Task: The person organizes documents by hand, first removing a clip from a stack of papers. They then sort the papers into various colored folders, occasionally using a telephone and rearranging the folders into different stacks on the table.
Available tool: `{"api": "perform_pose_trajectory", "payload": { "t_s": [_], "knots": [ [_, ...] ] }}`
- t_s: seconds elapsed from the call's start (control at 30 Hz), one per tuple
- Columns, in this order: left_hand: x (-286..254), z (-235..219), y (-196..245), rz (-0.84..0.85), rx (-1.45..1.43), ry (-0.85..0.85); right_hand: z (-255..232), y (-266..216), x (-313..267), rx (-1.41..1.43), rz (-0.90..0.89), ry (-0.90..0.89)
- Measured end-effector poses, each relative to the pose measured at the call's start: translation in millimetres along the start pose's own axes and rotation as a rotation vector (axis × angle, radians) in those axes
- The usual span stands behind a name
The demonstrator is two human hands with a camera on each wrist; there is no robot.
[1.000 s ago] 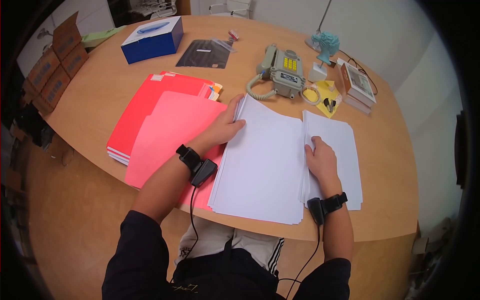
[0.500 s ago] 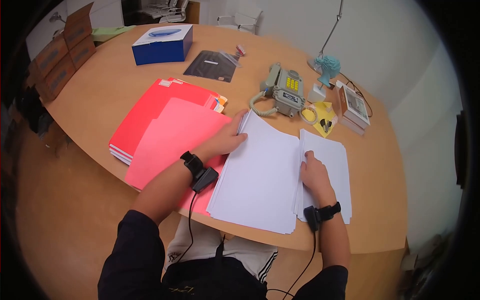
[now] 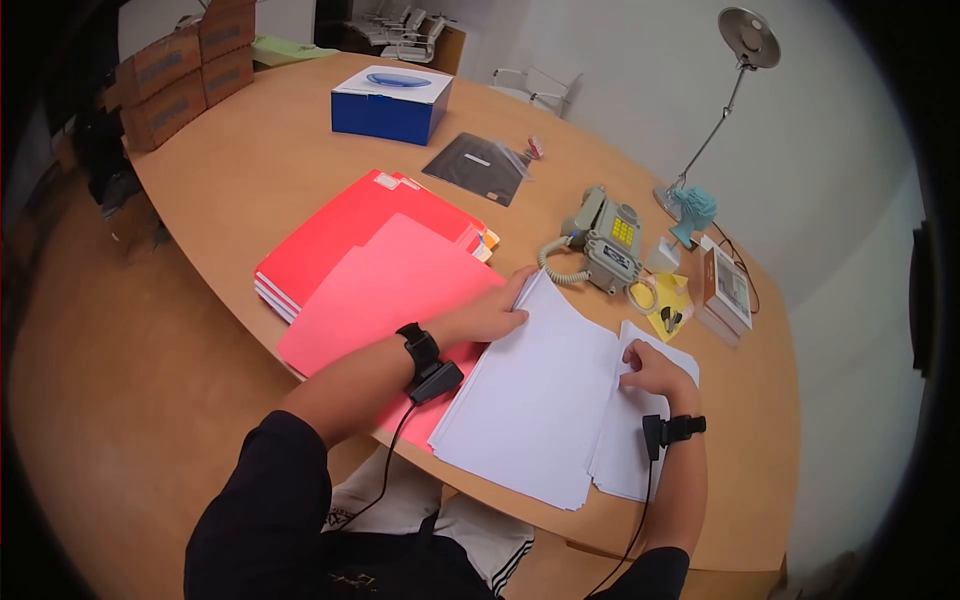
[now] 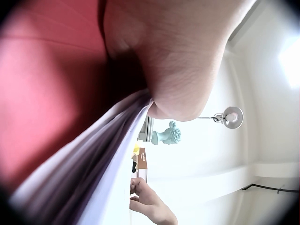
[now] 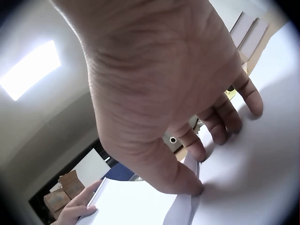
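In the head view a stack of white paper (image 3: 535, 400) lies partly over a pink folder (image 3: 390, 290). My left hand (image 3: 490, 315) grips the stack's upper left edge, thumb on top. The left wrist view shows the loose sheet edges (image 4: 89, 154) fanned below that hand, its fingers mostly hidden. A second part of the paper (image 3: 640, 445) lies to the right, along the first stack's right edge. Over it is my right hand (image 3: 665, 375), fingers bent and thumb apart from the index finger. In the right wrist view its fingertips (image 5: 199, 152) rest on the white sheet.
Red folders (image 3: 350, 225) lie at the left. Beyond the paper stand a grey telephone (image 3: 605, 250), a teal bust (image 3: 690, 212), books (image 3: 725, 290) and a lamp (image 3: 745, 50). A black clip (image 3: 670, 318) lies on yellow paper (image 3: 650, 290). Farther back is a blue box (image 3: 385, 115).
The head view has turned, so the table sits lower and tilted. The left hand keeps its grip; the right thumb and index finger have spread apart near the paper's edge.
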State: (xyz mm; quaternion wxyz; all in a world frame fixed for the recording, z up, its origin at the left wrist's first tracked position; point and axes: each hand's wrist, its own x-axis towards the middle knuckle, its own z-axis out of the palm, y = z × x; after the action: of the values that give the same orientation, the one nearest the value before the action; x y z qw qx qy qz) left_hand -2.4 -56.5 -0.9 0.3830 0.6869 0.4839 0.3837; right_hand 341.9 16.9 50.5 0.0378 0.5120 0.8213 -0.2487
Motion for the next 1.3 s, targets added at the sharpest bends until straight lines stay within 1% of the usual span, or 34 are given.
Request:
{"api": "perform_pose_trajectory", "payload": {
  "t_s": [0.03,0.1,0.13,0.2,0.23,0.3,0.43,0.5,0.6,0.73,0.8,0.93,1.03,1.1,1.23,1.3],
  "knots": [
    [2.1,1.4,-5.7,-0.003,0.0,0.004,2.6,-1.6,-0.6,-0.001,-0.004,-0.003],
    [8.0,6.1,-19.3,0.068,0.024,0.037,10.3,-5.1,-2.5,0.067,0.019,0.086],
    [8.6,6.7,-20.4,0.065,0.023,0.04,14.9,-8.2,-3.0,0.066,0.018,0.082],
    [9.9,7.9,-22.6,0.079,0.019,0.04,22.9,-12.5,-4.1,-0.087,0.013,0.23],
    [9.8,7.9,-21.7,0.076,0.021,0.041,24.3,-10.4,-4.8,-0.086,0.01,0.228],
    [9.4,7.1,-20.2,0.07,0.016,0.034,28.0,-6.3,-5.4,-0.052,-0.033,0.285],
    [10.1,8.4,-19.2,0.07,0.009,0.037,24.8,-11.5,-8.1,0.069,0.046,0.259],
    [7.3,5.1,-12.6,-0.005,-0.006,0.01,26.9,-15.4,-7.5,0.001,0.06,0.301],
    [7.4,4.9,-14.8,0.005,-0.014,0.009,29.3,-11.4,-4.7,0.018,0.049,0.315],
    [6.6,3.2,-6.4,0.001,-0.001,-0.007,28.2,-13.6,-7.5,0.018,0.056,0.314],
    [6.1,3.8,-6.9,0.006,-0.005,0.013,31.8,-4.5,-4.8,-0.012,0.014,0.368],
    [5.4,2.5,-1.1,-0.008,0.017,-0.001,29.9,-5.2,-4.9,0.015,0.088,0.383],
    [7.1,4.1,-7.7,0.001,0.02,0.004,27.5,-7.3,-7.1,-0.047,0.116,0.425],
    [7.8,6.4,-12.3,0.041,0.025,0.035,19.9,-9.6,-9.6,-0.025,0.145,0.343],
    [7.4,6.3,-9.1,0.025,-0.013,0.027,11.1,1.3,-10.5,0.081,0.142,0.346],
    [6.6,5.5,-4.4,-0.025,-0.07,0.02,8.4,7.8,-11.6,0.162,0.133,0.316]
  ]
}}
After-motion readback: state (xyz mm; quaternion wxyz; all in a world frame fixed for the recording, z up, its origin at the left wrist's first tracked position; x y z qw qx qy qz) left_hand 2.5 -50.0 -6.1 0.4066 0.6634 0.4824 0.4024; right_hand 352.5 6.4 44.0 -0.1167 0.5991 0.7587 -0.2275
